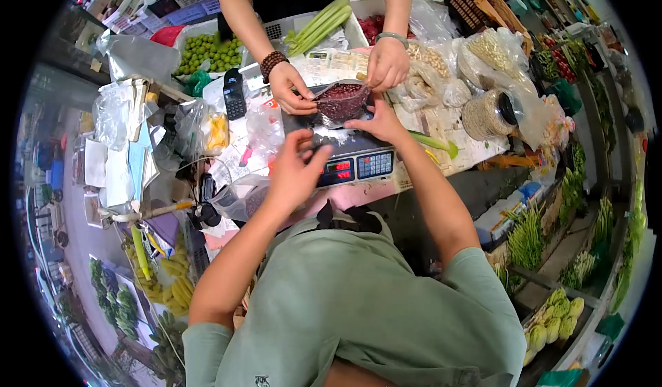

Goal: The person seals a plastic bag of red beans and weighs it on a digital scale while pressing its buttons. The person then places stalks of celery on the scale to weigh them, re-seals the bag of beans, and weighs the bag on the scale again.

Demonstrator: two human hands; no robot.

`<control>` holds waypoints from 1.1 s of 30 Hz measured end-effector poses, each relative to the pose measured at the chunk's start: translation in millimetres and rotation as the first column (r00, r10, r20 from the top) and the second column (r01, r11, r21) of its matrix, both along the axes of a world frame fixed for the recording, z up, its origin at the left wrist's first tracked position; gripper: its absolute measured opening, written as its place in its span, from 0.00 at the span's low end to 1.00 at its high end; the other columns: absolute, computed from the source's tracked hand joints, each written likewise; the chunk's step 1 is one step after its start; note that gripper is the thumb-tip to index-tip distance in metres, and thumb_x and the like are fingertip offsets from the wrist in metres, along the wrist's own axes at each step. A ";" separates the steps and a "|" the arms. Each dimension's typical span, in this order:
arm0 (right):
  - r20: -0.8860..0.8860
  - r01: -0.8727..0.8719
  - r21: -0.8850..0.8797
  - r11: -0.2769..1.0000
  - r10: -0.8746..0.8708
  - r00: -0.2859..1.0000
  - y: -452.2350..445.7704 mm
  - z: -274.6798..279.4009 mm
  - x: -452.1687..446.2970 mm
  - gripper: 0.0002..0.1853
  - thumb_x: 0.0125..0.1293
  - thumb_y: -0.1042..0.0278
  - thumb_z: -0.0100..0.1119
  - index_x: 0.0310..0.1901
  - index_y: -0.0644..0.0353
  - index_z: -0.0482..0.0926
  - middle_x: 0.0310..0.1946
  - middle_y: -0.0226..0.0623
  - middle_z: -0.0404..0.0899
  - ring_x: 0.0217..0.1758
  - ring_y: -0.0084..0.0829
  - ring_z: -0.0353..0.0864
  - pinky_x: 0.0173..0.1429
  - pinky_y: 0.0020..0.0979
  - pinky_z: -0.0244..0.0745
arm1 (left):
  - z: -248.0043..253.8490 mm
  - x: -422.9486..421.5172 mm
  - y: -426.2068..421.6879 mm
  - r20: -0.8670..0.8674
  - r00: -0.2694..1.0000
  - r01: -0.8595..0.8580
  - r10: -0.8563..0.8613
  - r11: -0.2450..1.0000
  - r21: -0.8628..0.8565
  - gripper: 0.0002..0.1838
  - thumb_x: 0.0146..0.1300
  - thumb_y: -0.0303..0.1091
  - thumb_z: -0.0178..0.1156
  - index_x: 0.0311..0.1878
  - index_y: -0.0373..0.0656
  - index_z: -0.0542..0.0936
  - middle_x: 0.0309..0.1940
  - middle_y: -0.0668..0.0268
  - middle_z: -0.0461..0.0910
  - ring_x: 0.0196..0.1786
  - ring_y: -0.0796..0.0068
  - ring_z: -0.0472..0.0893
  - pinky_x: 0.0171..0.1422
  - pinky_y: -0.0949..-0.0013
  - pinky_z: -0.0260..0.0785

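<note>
Bulging at twelve o'clock over the scale (356,167), the bean bag (342,105) likely shifts softly; best held by its rim, as a co-worker's hands (289,89) do. Left hand (295,173), its seven o'clock: empty, loosely curled; right hand (383,123), four o'clock: fingers parted, contact unclear.

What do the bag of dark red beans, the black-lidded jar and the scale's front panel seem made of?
Bag: thin, shiny plastic film, most likely; the beans show through.
Jar: smooth plastic or glass, can't tell which; you see inside.
Front panel: probably hard plastic, judging by its smooth blue casing.
</note>
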State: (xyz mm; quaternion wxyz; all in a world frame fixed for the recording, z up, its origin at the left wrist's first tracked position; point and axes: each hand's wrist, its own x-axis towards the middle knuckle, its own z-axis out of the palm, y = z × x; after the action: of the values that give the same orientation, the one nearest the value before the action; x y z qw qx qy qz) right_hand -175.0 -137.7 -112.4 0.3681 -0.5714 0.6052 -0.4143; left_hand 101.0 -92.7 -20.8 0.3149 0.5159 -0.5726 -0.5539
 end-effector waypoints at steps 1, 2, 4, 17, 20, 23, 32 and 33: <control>0.036 -0.108 -0.039 0.993 0.110 0.993 -6.0 -5.5 -2.5 0.62 0.47 0.52 0.91 0.78 0.66 0.61 0.75 0.50 0.69 0.79 0.42 0.69 0.78 0.42 0.69 | -7.1 -20.3 -9.4 0.127 0.992 -0.021 0.015 0.999 0.045 0.35 0.66 0.36 0.76 0.70 0.32 0.70 0.65 0.52 0.79 0.67 0.62 0.80 0.72 0.62 0.73; 0.069 -0.212 -0.079 0.974 0.218 0.974 -11.5 -12.8 -4.5 0.60 0.48 0.54 0.91 0.78 0.65 0.63 0.75 0.49 0.69 0.78 0.40 0.69 0.79 0.40 0.68 | -15.8 -34.0 -21.0 0.251 0.968 -0.047 0.023 0.995 0.090 0.38 0.63 0.35 0.78 0.71 0.31 0.69 0.65 0.52 0.79 0.68 0.61 0.79 0.71 0.61 0.74; 0.146 -0.268 -0.044 0.962 0.272 0.951 -19.1 -23.6 -5.6 0.58 0.48 0.56 0.91 0.77 0.65 0.64 0.73 0.48 0.72 0.77 0.38 0.71 0.81 0.39 0.65 | -82.4 -51.2 -52.6 0.255 0.965 -0.065 0.066 0.998 -0.011 0.49 0.55 0.36 0.82 0.74 0.28 0.65 0.67 0.48 0.77 0.67 0.57 0.80 0.72 0.59 0.74; 0.196 -0.240 -0.091 0.967 0.254 0.947 -29.0 -65.7 4.1 0.47 0.50 0.69 0.87 0.72 0.65 0.71 0.68 0.45 0.80 0.72 0.38 0.78 0.80 0.40 0.68 | -96.7 -87.7 -80.0 -0.142 0.990 -0.046 0.018 0.979 -0.198 0.54 0.49 0.26 0.82 0.78 0.33 0.60 0.67 0.52 0.80 0.70 0.62 0.80 0.80 0.60 0.67; 0.120 -0.244 -0.045 0.969 0.247 0.962 -16.8 -59.4 2.6 0.47 0.51 0.67 0.87 0.72 0.63 0.72 0.69 0.44 0.80 0.73 0.40 0.78 0.81 0.40 0.68 | -102.6 -86.5 -77.3 0.039 0.997 0.076 -0.069 0.962 -0.261 0.56 0.54 0.34 0.80 0.81 0.33 0.55 0.69 0.47 0.77 0.75 0.54 0.74 0.84 0.58 0.61; 0.157 -0.201 -0.052 0.978 0.207 0.966 -10.2 -46.5 9.1 0.45 0.51 0.71 0.87 0.71 0.63 0.73 0.68 0.42 0.81 0.69 0.36 0.82 0.76 0.39 0.74 | -100.6 -88.7 -65.0 -0.017 0.999 -0.050 0.049 0.994 -0.097 0.57 0.56 0.38 0.78 0.82 0.32 0.52 0.76 0.37 0.66 0.80 0.42 0.67 0.86 0.55 0.58; 0.163 -0.163 -0.040 0.986 0.167 0.972 26.4 -22.9 31.3 0.40 0.54 0.70 0.85 0.68 0.63 0.75 0.64 0.42 0.83 0.68 0.36 0.82 0.72 0.37 0.78 | -109.6 -90.3 -25.3 -0.225 0.966 -0.148 0.130 0.987 -0.069 0.57 0.56 0.33 0.78 0.82 0.33 0.51 0.68 0.41 0.77 0.72 0.49 0.79 0.78 0.57 0.69; 0.121 -0.198 -0.080 0.977 0.206 0.971 21.6 -32.2 27.6 0.43 0.54 0.72 0.85 0.71 0.63 0.73 0.67 0.43 0.80 0.70 0.36 0.80 0.73 0.37 0.77 | -85.1 -82.4 -21.9 -0.196 0.974 -0.113 0.111 0.994 0.001 0.56 0.59 0.30 0.77 0.82 0.37 0.49 0.69 0.46 0.77 0.72 0.55 0.80 0.77 0.58 0.70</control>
State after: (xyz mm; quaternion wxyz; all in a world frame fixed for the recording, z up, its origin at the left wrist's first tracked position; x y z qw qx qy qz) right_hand -147.4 -116.1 -144.6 0.4271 -0.6143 0.5048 -0.4305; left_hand 18.6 -114.6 -105.9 0.4027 0.4889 -0.5117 -0.5805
